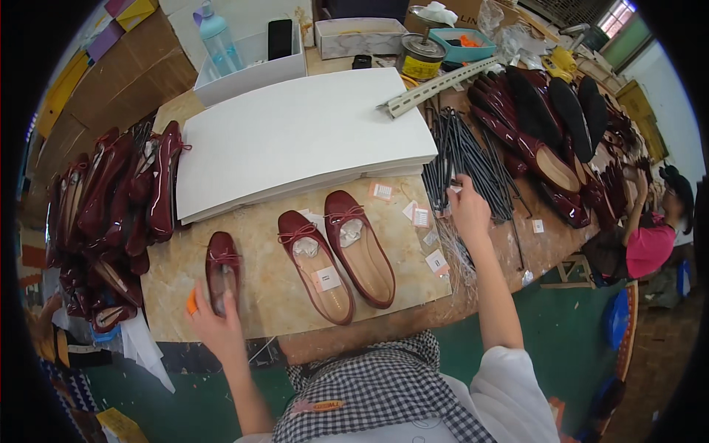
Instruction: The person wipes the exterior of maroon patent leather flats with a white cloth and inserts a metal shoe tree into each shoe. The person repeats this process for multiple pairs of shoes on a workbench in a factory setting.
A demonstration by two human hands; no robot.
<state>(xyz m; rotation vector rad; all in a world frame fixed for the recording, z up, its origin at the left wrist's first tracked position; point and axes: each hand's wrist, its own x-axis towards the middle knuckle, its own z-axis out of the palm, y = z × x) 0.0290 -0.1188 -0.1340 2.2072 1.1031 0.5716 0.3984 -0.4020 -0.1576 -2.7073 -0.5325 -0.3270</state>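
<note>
My left hand grips the heel end of a dark red patent flat shoe lying on the marble-patterned board; an orange cot sits on one finger. Two more dark red shoes lie side by side in the middle of the board, paper stuffed in their toes, the left one with a white tag inside. My right hand reaches to the board's right edge and touches a bundle of dark thin sticks. Small white tags are scattered near it.
A thick stack of white sheets covers the board's far side. A heap of red shoes lies at left, another shoe pile at right. A glue tin, a bottle and boxes stand behind. A person in pink sits at right.
</note>
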